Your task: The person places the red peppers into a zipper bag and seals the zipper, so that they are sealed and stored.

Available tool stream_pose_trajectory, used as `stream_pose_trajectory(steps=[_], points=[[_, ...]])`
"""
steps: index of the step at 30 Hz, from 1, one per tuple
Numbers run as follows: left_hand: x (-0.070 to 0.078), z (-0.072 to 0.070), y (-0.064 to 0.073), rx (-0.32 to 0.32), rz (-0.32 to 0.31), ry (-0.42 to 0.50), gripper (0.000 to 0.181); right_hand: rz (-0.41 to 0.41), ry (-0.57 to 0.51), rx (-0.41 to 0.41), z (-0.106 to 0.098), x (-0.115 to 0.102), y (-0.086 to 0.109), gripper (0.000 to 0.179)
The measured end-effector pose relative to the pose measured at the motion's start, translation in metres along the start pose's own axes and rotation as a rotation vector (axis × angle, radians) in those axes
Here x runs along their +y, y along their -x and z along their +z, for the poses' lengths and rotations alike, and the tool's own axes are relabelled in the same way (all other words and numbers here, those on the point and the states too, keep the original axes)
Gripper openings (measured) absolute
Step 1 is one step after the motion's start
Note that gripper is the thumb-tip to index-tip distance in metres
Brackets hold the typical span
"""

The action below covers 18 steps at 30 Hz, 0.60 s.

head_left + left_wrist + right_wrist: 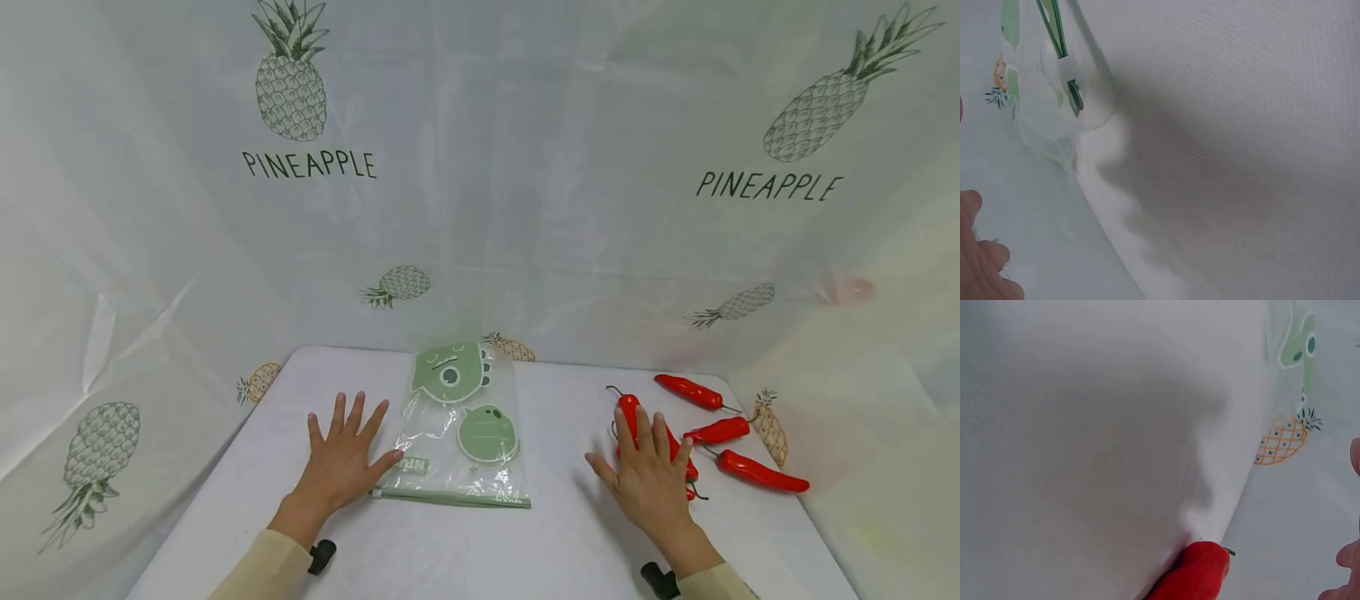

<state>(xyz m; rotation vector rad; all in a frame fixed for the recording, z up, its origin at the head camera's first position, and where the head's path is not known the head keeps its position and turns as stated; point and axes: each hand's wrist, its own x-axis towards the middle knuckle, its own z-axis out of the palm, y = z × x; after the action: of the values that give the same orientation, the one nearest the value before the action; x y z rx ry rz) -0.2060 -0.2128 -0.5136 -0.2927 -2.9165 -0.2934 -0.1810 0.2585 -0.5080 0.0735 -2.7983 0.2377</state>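
A clear zip bag (435, 450) with green cartoon prints lies flat on the white table, its green zip edge (465, 500) toward me. Just left of the bag my left hand (340, 462) is spread with straight fingers, the thumb tip overlapping the bag's edge in the head view. On the right, my right hand (651, 483) is likewise spread, over or in front of some red chili peppers (628, 407) that it partly hides. More red peppers (761, 472) lie to its right. Neither hand holds anything. The right wrist view shows one red pepper (1194, 575) close by.
A white table (555, 550) carries everything. Behind and at both sides hangs a pale curtain (525, 183) printed with pineapples, meeting the table's back edge. Another red pepper (690, 390) lies near the back right corner. Dark wrist cameras (322, 557) sit at both sleeves.
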Motion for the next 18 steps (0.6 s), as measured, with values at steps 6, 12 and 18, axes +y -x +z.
stream_pose_trajectory(steps=[6, 12, 18], points=[[0.000, 0.000, 0.000, -0.015, 0.008, -0.001, 0.089, -0.004, -0.007, 0.001, 0.007, -0.001, 0.000, 0.103], [0.000, 0.001, 0.000, -0.003, 0.016, -0.002, 0.087, 0.010, 0.000, -0.029, 0.012, -0.008, 0.000, 0.100], [0.004, 0.007, 0.001, -0.029, 0.027, 0.024, 0.084, 0.007, 0.005, -0.073, 0.019, -0.023, -0.002, 0.099]])
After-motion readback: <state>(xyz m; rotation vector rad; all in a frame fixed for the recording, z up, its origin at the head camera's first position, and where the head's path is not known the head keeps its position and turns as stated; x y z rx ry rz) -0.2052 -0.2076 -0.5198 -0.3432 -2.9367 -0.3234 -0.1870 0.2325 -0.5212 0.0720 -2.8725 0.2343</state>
